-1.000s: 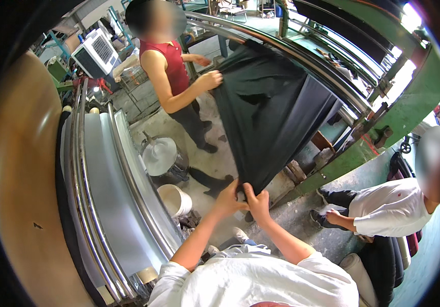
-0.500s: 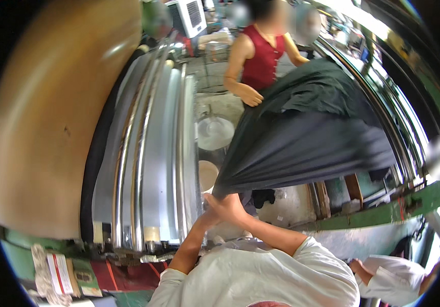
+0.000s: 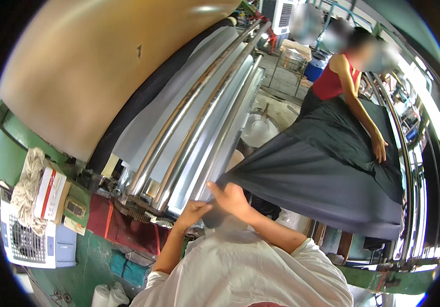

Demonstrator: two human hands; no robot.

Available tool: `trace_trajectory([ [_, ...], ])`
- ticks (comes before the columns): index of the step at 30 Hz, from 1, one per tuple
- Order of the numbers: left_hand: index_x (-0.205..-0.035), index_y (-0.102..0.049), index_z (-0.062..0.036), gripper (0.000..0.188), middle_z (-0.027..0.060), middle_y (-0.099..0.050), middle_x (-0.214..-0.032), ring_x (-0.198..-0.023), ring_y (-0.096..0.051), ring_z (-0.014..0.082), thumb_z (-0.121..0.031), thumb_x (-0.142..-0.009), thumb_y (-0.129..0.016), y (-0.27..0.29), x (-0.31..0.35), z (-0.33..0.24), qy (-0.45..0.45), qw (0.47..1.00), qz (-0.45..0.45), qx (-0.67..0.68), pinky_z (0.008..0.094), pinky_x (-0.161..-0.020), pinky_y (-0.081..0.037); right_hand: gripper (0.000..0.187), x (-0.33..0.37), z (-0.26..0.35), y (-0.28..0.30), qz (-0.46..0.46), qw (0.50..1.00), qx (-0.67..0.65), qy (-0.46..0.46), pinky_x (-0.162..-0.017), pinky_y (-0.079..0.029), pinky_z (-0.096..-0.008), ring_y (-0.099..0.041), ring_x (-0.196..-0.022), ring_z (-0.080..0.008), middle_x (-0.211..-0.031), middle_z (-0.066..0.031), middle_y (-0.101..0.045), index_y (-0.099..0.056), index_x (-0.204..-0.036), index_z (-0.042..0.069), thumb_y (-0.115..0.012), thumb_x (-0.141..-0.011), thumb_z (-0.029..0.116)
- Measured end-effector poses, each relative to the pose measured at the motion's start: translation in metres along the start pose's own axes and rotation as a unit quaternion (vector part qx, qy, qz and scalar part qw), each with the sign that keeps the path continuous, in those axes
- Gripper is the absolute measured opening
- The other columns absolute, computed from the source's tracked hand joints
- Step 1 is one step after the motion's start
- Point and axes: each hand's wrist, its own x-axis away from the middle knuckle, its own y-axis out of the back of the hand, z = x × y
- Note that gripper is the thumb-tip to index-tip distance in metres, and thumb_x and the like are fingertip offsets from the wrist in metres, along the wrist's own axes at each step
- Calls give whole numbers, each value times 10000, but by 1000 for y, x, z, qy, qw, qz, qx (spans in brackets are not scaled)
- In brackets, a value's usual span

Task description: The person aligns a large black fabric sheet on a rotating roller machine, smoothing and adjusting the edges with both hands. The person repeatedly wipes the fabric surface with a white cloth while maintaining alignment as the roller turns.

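A wide sheet of black fabric [image 3: 307,179] stretches from my hands to the right, gathered narrow at my end and spread broad at the far end. My right hand [image 3: 232,200] is closed round the gathered end, its thumb pointing up and left. Just left of it, my left hand [image 3: 192,214] pinches the edge of the same fabric, fingers closed. Across from me, a co-worker in a red sleeveless top [image 3: 327,82] leans over the fabric, one hand [image 3: 379,148] lying on its far right part.
Left stands a machine with shiny metal rollers [image 3: 189,133] and a large tan drum [image 3: 102,61]. A white round basin [image 3: 261,130] sits on the floor behind the fabric. Rails [image 3: 406,169] border the right. A box [image 3: 51,194] and a white-blue cooler [image 3: 30,240] are lower left.
My view has turned, so the machine now slants. My left hand has come apart from my right, to the left. The co-worker has moved right and now reaches across the fabric.
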Motion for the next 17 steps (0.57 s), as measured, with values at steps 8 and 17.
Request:
trace_trajectory([
  [8, -850, -608, -86, 180, -63, -505, -653, -501, -395, 25, -237, -921, -673, -27, -30, -45, 0, 975, -99, 201, 208, -441, -273, 286, 3, 7, 29, -48, 943, -274, -185, -450, -346, -257, -456, -525, -42, -617, 55, -529, -567, -615, 22, -736, -836, 88],
  [17, -995, -597, -58, 210, -13, -539, -667, -478, -433, 59, -260, -945, -628, -43, -58, -36, 73, 974, -118, 179, 224, -430, -321, 217, 66, -6, 52, -56, 864, -435, -248, -739, -548, -293, -682, -829, -212, -965, -101, -699, -656, -1039, -75, -650, -842, 15],
])
